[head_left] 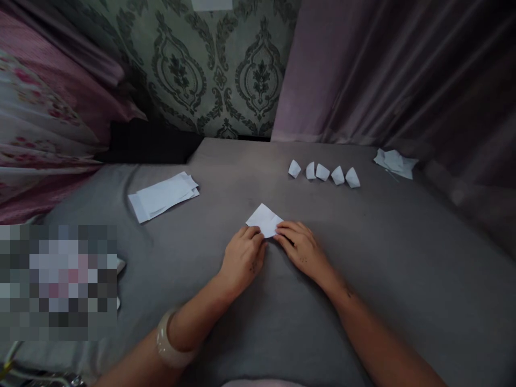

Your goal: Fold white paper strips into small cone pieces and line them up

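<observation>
A small white folded paper [264,219] lies on the grey cloth surface [363,258] in front of me. My left hand [244,258] rests with curled fingers pressed on the paper's near left edge. My right hand [302,248] presses its fingertips on the paper's near right corner. Both hands pin the sheet flat against the cloth. A pale bangle [169,344] sits on my left wrist.
A stack of white paper sheets [163,196] lies to the left. Several small folded paper pieces [322,173] stand in a row behind. Crumpled paper scraps [395,163] lie at the far right near a purple curtain [403,70]. A blurred patch covers the lower left.
</observation>
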`<state>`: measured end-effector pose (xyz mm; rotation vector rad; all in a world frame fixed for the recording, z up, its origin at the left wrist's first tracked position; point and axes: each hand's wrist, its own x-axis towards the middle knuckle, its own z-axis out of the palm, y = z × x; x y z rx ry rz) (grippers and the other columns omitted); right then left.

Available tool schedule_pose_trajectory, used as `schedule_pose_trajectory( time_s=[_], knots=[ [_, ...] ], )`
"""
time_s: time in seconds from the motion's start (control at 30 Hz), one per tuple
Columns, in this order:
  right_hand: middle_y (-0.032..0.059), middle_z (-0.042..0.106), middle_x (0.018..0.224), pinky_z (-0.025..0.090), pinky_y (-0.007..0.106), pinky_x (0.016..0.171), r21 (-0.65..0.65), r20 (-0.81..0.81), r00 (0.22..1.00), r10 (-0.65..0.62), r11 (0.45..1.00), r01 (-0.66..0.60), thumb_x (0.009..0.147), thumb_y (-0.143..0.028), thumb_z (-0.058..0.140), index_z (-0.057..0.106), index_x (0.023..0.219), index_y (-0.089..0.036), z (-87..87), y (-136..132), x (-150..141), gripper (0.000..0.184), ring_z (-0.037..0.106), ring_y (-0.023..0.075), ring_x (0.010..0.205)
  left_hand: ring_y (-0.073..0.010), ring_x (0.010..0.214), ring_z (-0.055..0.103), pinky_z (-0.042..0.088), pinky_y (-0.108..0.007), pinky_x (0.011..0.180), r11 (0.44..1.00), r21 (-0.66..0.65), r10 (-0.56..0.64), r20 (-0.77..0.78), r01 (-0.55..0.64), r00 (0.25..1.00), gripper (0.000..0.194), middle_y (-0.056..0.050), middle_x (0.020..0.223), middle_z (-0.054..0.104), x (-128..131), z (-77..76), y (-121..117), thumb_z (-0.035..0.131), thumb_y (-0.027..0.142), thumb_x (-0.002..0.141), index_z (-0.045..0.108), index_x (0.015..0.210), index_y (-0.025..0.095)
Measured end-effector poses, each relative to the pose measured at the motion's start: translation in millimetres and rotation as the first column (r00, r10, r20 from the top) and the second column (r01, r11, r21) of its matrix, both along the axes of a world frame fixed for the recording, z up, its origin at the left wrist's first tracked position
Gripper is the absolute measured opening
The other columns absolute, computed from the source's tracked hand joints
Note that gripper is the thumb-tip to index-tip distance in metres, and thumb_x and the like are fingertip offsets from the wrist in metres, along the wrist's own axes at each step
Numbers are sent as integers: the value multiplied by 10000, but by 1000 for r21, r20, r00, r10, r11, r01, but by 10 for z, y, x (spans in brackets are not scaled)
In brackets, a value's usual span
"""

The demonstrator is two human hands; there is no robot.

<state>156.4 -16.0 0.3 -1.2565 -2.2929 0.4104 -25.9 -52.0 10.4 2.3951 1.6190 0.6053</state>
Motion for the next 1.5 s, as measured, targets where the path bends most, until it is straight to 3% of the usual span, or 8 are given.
schedule_pose_trajectory(
  time_s=[0.23, 0.53, 0.73, 1.03, 1.5],
  knots=[
    [58, 674, 989, 453, 341, 836, -21, -52, 991, -125, 992, 124, 942, -288, 466, 695, 891, -201, -33, 30, -110, 250, 582, 193, 926, -200, 907, 578, 472, -344, 843, 995, -23, 95, 137, -93, 986, 188, -59, 1012, 662, -1, -42, 50, 474, 207, 906, 657, 881, 177],
    [87, 631, 914, 428, 324, 781, 41, 219, 943, -251, 968, 248, 960, -288, 428, 613, 877, -154, 34, 62, -279, 243, 552, 216, 883, -203, 882, 555, 455, -354, 828, 990, -52, 138, 178, -131, 974, 150, -68, 989, 641, 1, -65, 101, 487, 200, 892, 633, 878, 166],
    [110, 607, 922, 427, 326, 773, 74, 310, 916, -254, 967, 243, 951, -271, 440, 596, 885, -127, 61, 109, -318, 222, 543, 228, 891, -217, 883, 515, 443, -368, 824, 981, -44, 195, 152, -191, 969, 195, -98, 972, 602, 31, -93, 120, 470, 243, 908, 637, 865, 151],
    [116, 593, 903, 439, 340, 759, 131, 313, 913, -262, 964, 232, 938, -242, 447, 583, 863, -126, 42, 134, -346, 194, 541, 242, 877, -221, 867, 490, 434, -380, 826, 970, -56, 241, 118, -236, 963, 210, -101, 927, 579, 69, -99, 166, 459, 237, 913, 638, 853, 144],
    [132, 574, 911, 448, 355, 737, 106, 312, 919, -240, 970, 217, 952, -243, 393, 571, 884, -139, 24, 173, -346, 218, 538, 247, 878, -229, 905, 458, 432, -385, 841, 967, -94, 249, 198, -235, 948, 184, -96, 962, 530, 27, -168, 214, 514, 293, 888, 624, 827, 159]
  ],
)
